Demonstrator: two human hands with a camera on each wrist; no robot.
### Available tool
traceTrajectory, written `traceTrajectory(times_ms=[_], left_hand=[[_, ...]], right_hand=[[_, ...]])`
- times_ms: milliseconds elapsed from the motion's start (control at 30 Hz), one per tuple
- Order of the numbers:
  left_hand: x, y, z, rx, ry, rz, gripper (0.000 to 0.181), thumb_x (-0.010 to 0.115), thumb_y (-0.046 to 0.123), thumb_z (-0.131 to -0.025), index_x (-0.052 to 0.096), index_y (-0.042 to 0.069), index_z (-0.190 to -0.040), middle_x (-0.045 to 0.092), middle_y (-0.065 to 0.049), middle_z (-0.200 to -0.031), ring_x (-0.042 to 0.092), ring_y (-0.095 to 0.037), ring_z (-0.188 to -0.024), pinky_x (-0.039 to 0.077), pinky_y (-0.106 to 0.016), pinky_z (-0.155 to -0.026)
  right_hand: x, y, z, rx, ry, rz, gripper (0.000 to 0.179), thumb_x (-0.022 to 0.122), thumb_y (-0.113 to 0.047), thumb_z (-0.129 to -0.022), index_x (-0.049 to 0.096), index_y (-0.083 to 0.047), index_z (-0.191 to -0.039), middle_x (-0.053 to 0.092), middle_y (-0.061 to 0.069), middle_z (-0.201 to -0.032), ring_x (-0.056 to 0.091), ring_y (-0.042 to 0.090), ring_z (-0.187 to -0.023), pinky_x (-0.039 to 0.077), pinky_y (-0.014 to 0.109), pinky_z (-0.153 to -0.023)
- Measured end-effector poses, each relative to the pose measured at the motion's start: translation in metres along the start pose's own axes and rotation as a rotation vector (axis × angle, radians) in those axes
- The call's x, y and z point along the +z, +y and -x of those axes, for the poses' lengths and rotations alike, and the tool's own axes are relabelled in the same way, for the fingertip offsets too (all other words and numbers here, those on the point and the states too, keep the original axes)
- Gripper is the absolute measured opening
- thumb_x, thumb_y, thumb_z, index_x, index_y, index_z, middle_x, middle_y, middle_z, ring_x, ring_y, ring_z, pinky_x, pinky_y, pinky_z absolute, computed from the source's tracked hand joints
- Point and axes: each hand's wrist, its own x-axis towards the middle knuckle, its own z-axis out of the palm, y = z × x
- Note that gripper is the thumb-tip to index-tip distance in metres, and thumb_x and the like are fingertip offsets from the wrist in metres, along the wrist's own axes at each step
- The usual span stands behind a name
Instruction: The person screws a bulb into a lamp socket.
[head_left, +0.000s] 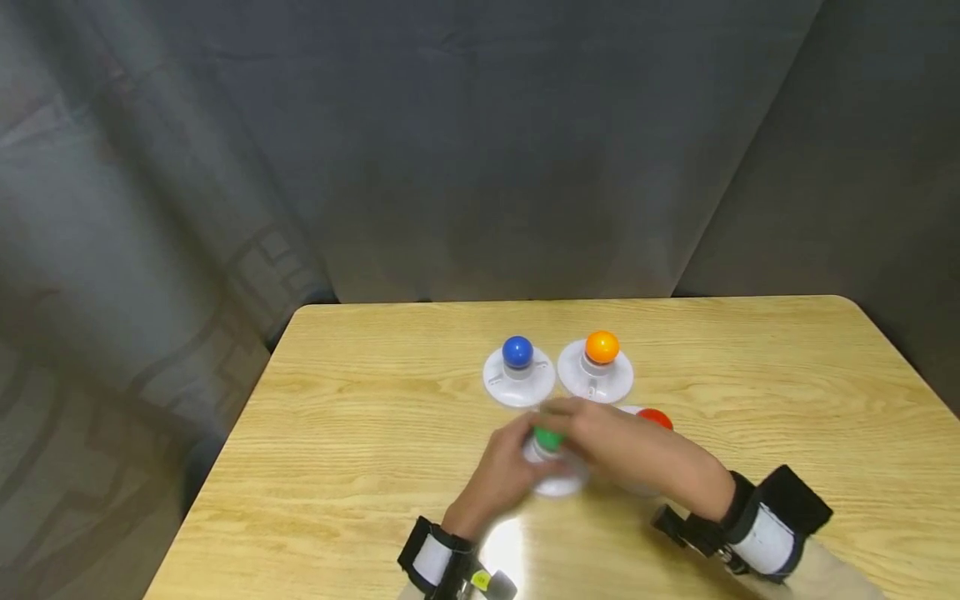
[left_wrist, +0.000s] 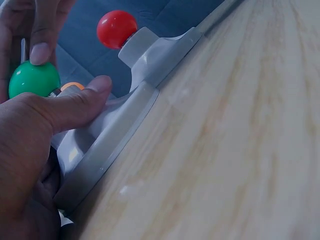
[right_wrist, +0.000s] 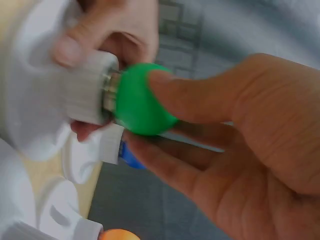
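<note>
A small round green bulb (head_left: 549,440) sits at the mouth of a white round lamp holder (head_left: 558,486). In the right wrist view, part of its metal screw base shows between the green globe (right_wrist: 142,102) and the white socket (right_wrist: 90,90). My right hand (head_left: 603,433) pinches the globe between thumb and fingers. The left hand (head_left: 501,473) grips the lamp holder, its thumb (left_wrist: 82,107) lying along the socket. Whether the holder rests fully on the table is hard to tell.
Behind the hands stand two more white holders, one with a blue bulb (head_left: 517,352) and one with an orange bulb (head_left: 602,347). A red bulb (head_left: 655,417) on its holder is partly hidden by the right forearm. Grey cloth (head_left: 510,150) hangs beyond the wooden table (head_left: 337,433).
</note>
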Motion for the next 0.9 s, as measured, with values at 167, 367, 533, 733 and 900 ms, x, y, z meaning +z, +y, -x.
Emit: traceTrajectory(times_ms=[167, 367, 533, 733, 900], left_hand=[[0.0002, -0.0003, -0.0008, -0.010, 0.006, 0.010, 0.058, 0.081, 0.036, -0.073, 0.056, 0.043, -0.126, 0.062, 0.019, -0.124, 0.059, -0.006, -0.113, 0.047, -0.033, -0.100], [-0.0004, 0.0009, -0.0001, -0.023, 0.016, 0.009, 0.058, 0.082, 0.034, -0.072, 0.058, 0.042, -0.124, 0.064, 0.018, -0.120, 0.060, -0.007, -0.109, 0.048, -0.032, -0.096], [-0.0003, 0.0007, -0.0004, -0.021, 0.015, -0.005, 0.058, 0.082, 0.033, -0.072, 0.058, 0.042, -0.124, 0.064, 0.017, -0.119, 0.060, -0.007, -0.108, 0.048, -0.031, -0.095], [-0.0007, 0.0003, -0.0005, -0.030, 0.014, -0.007, 0.058, 0.082, 0.034, -0.072, 0.058, 0.040, -0.125, 0.065, 0.016, -0.117, 0.061, -0.007, -0.106, 0.049, -0.031, -0.093], [-0.0007, 0.0006, 0.0003, -0.016, 0.006, -0.017, 0.061, 0.080, 0.030, -0.076, 0.054, 0.041, -0.130, 0.063, 0.015, -0.126, 0.059, -0.009, -0.115, 0.049, -0.034, -0.099]], right_hand=[[0.0075, 0.0020, -0.0006, -0.041, 0.013, 0.017, 0.056, 0.071, 0.009, -0.073, 0.065, -0.014, -0.123, 0.065, 0.002, -0.121, 0.064, 0.018, -0.107, 0.057, 0.029, -0.084], [0.0087, 0.0023, -0.0006, -0.063, 0.047, 0.029, 0.055, 0.071, 0.009, -0.069, 0.065, -0.010, -0.120, 0.066, 0.006, -0.114, 0.065, 0.018, -0.100, 0.058, 0.030, -0.080], [0.0079, 0.0026, 0.0015, -0.060, 0.038, 0.047, 0.060, 0.071, 0.009, -0.067, 0.064, -0.010, -0.122, 0.066, 0.007, -0.116, 0.065, 0.020, -0.102, 0.058, 0.032, -0.081], [0.0059, 0.0021, -0.0008, -0.009, 0.039, 0.029, 0.046, 0.073, 0.004, -0.071, 0.067, -0.012, -0.114, 0.067, 0.005, -0.104, 0.063, 0.014, -0.088, 0.057, 0.026, -0.073], [0.0066, 0.0004, -0.0062, 0.053, 0.040, 0.031, 0.017, 0.071, -0.012, -0.083, 0.068, -0.010, -0.099, 0.060, -0.001, -0.084, 0.050, 0.006, -0.067, 0.045, 0.017, -0.058]])
